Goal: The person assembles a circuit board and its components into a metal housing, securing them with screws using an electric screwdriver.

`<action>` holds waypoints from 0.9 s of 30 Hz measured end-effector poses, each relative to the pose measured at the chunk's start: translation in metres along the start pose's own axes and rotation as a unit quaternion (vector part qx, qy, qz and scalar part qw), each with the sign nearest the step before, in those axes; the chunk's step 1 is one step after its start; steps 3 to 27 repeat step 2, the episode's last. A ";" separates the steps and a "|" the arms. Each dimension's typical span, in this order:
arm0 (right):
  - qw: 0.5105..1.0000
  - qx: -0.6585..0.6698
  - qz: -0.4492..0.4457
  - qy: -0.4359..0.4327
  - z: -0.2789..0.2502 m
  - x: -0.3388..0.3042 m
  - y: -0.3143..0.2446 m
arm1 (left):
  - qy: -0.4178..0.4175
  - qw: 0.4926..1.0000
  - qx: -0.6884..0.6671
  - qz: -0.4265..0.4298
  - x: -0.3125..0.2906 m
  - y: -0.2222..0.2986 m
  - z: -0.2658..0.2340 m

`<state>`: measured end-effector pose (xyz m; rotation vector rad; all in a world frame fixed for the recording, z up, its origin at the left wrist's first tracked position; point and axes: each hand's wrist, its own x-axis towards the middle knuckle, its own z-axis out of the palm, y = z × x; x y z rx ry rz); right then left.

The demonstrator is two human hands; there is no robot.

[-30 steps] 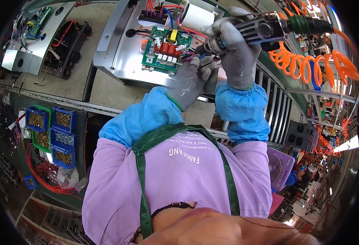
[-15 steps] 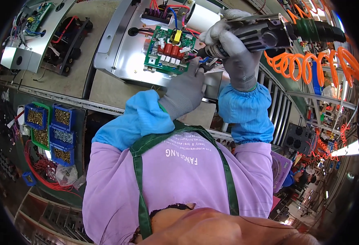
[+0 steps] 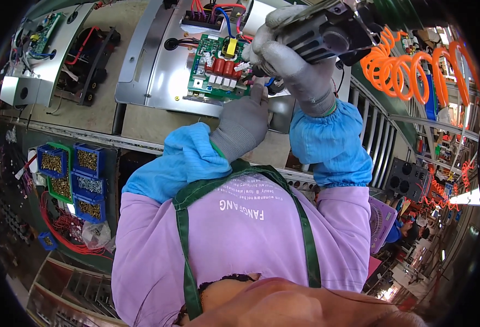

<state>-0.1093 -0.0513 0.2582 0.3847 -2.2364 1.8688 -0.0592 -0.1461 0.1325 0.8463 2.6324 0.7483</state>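
From up here I see my right hand [image 3: 300,71] in a grey glove wrapped tight around a black power screwdriver [image 3: 327,35]; its grip is closed on the tool's body, with the tip end pointing down and left toward the right edge of the green circuit board [image 3: 215,68]; the tip itself is hidden behind the fingers, so I cannot tell whether it touches the board. My left hand [image 3: 243,122], also in a grey glove, reaches up from below; its fingers are stretched and narrow together, the fingertips [image 3: 259,92] resting at the lower right corner of the board, just under the right hand; it holds nothing that I can make out. The board lies flat on a grey metal plate [image 3: 155,71], which sits on the desk [image 3: 142,122]; red and yellow parts stand on the board, and red, blue and black wires [image 3: 223,11] run off its upper edge to a connector. An orange coiled hose [image 3: 409,68] trails off to the right from the screwdriver's rear end. To the far left on the desk lies a second metal plate [image 3: 38,65] with its own small board; below the desk's edge on the left hang blue bins [image 3: 73,177] filled with small brass-coloured screws; both sleeves are covered in blue cuffs over a lilac top.
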 end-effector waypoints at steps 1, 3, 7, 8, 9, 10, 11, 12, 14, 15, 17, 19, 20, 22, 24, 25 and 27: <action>0.997 0.003 0.082 -0.006 -0.001 -0.001 -0.004 | 0.035 0.999 -0.005 0.015 0.000 -0.001 0.001; 0.996 0.053 0.072 0.001 -0.001 -0.001 -0.004 | 0.017 1.000 -0.007 0.009 0.002 -0.001 -0.001; 0.996 0.053 0.072 0.001 -0.001 -0.001 -0.004 | 0.017 1.000 -0.007 0.009 0.002 -0.001 -0.001; 0.996 0.053 0.072 0.001 -0.001 -0.001 -0.004 | 0.017 1.000 -0.007 0.009 0.002 -0.001 -0.001; 0.996 0.053 0.072 0.001 -0.001 -0.001 -0.004 | 0.017 1.000 -0.007 0.009 0.002 -0.001 -0.001; 0.996 0.053 0.072 0.001 -0.001 -0.001 -0.004 | 0.017 1.000 -0.007 0.009 0.002 -0.001 -0.001; 0.996 0.053 0.072 0.001 -0.001 -0.001 -0.004 | 0.017 1.000 -0.007 0.009 0.002 -0.001 -0.001; 0.996 0.053 0.072 0.001 -0.001 -0.001 -0.004 | 0.017 1.000 -0.007 0.009 0.002 -0.001 -0.001; 0.996 0.053 0.072 0.001 -0.001 -0.001 -0.004 | 0.017 1.000 -0.007 0.009 0.002 -0.001 -0.001; 0.996 0.053 0.072 0.001 -0.001 -0.001 -0.004 | 0.017 1.000 -0.007 0.009 0.002 -0.001 -0.001; 0.996 0.053 0.072 0.001 -0.001 -0.001 -0.004 | 0.017 1.000 -0.007 0.009 0.002 -0.001 -0.001; 0.996 0.053 0.072 0.001 -0.001 -0.001 -0.004 | 0.017 1.000 -0.007 0.009 0.002 -0.001 -0.001; 0.996 0.053 0.072 0.001 -0.001 -0.001 -0.004 | 0.017 1.000 -0.007 0.009 0.002 -0.001 -0.001; 0.996 0.053 0.072 0.001 -0.001 -0.001 -0.004 | 0.017 1.000 -0.007 0.009 0.002 -0.001 -0.001; 0.996 0.053 0.072 0.001 -0.001 -0.001 -0.004 | 0.017 1.000 -0.007 0.009 0.002 -0.001 -0.001; 0.996 0.053 0.072 0.001 -0.001 -0.001 -0.004 | 0.017 1.000 -0.007 0.009 0.002 -0.001 -0.001; 0.996 0.053 0.072 0.001 -0.001 -0.001 -0.004 | 0.017 1.000 -0.007 0.009 0.002 -0.001 -0.001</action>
